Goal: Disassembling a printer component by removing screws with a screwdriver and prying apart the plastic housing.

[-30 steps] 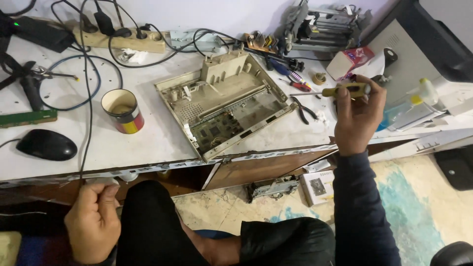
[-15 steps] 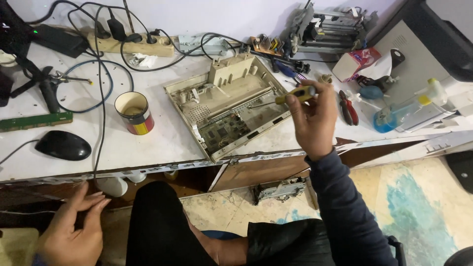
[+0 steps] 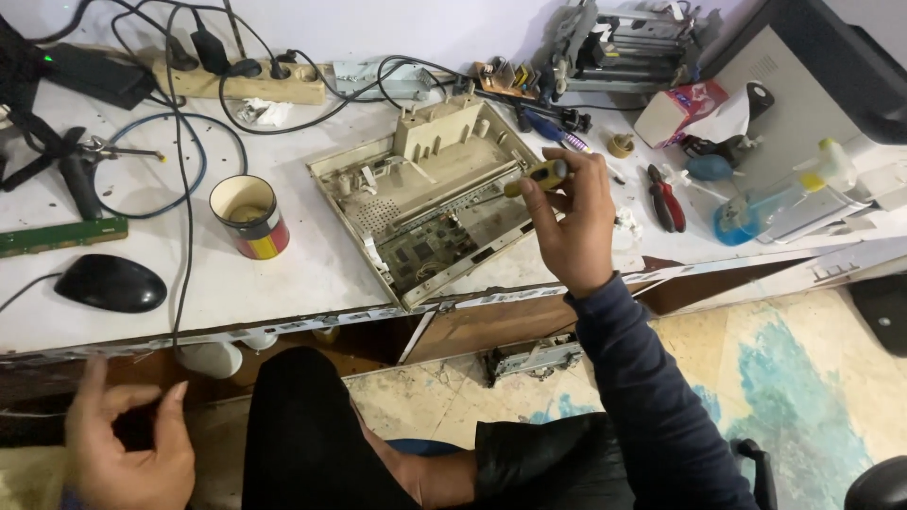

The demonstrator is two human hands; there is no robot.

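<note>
One yellow-handled screwdriver (image 3: 540, 176) pinched in right hand (image 3: 570, 225), tip over the opened beige printer chassis (image 3: 430, 215) on the desk (image 3: 189, 283) — light, rigid, grip the handle (chassis plastic likely brittle); left hand (image 3: 128, 449) loosely open, empty, below desk edge
</note>
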